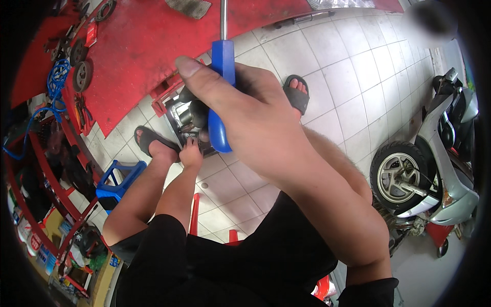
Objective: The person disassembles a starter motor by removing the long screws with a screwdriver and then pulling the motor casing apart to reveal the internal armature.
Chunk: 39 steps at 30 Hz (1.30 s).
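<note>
Raised close in front of me, my right hand is closed around the blue handle of a screwdriver. Its metal shaft points up and runs out of the picture. Low between my feet, my left hand reaches down to a metal-and-black mechanical assembly. The left fingers are bent together at a small metal piece there; whatever they grip is too small to make out. My right hand hides part of the assembly.
A red lift platform lies ahead. To the left are a blue stool, pliers, a coiled blue hose and a red rack. A silver scooter with a wheel showing stands at right on white tiles.
</note>
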Motion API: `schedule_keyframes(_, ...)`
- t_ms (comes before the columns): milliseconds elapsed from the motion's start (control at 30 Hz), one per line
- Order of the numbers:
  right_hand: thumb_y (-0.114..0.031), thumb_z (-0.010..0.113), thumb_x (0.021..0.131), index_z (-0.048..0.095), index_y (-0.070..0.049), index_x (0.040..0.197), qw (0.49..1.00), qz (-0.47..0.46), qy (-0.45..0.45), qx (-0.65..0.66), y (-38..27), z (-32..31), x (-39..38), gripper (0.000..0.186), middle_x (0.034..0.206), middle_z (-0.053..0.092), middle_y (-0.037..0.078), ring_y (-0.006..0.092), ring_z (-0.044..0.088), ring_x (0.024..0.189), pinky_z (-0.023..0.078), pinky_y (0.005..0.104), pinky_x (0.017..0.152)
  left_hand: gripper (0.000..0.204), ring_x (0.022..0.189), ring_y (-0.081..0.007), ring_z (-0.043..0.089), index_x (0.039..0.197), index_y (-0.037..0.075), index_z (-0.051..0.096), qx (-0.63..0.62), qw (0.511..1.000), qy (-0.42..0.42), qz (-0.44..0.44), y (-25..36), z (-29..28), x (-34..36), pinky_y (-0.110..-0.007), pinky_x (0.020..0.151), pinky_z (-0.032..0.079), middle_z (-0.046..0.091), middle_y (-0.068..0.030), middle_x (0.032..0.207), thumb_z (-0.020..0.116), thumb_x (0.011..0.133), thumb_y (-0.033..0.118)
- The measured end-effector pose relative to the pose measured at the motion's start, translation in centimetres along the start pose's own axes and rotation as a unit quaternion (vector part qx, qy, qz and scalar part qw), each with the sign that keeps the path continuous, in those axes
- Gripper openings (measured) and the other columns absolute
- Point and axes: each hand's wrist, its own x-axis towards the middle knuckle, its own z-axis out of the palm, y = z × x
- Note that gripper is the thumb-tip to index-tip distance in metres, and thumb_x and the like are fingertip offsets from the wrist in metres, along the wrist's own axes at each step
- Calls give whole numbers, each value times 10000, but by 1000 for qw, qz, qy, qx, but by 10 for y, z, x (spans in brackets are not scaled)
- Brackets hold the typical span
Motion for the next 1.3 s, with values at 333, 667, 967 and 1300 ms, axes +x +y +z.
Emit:
schedule_keyframes(333, -345, 648, 923, 639, 38, 963, 999, 8, -22, -23, 14, 12, 8, 385, 663, 555, 15, 88, 586, 595, 468, 247, 571, 711, 1279, -261, 427, 1360, 109, 461, 88, 987, 11, 134, -20, -12, 24, -431, 979, 467, 425, -87, 1344, 754, 719, 205)
schedule_keyframes(667, -286, 641, 947, 607, 49, 1028, 996, 67, -36, 38, 13, 16, 10, 347, 714, 569, 9, 80, 615, 654, 473, 228, 553, 846, 1321, -326, 375, 1415, 20, 322, -88, 989, 119, 7, -7, -77, 64, -476, 1101, 321, 391, -159, 1406, 735, 700, 204)
schedule_keyframes(967, -265, 612, 968, 589, 54, 1022, 997, 53, -49, 22, 14, 13, 11, 325, 716, 563, 8, 85, 635, 671, 471, 226, 574, 997, 1362, -343, 360, 1474, 94, 269, -104, 994, 45, 5, -8, -69, 73, -479, 1134, 307, 352, -128, 1471, 815, 658, 265)
schedule_keyframes(1300, -296, 619, 959, 622, 41, 1016, 998, 45, -43, -8, 19, 13, 14, 342, 721, 573, 10, 66, 592, 679, 459, 233, 602, 968, 1139, -415, 553, 1384, 9, 324, -161, 987, 20, -4, -5, -50, 92, -460, 954, 491, 428, -192, 1367, 876, 603, 163)
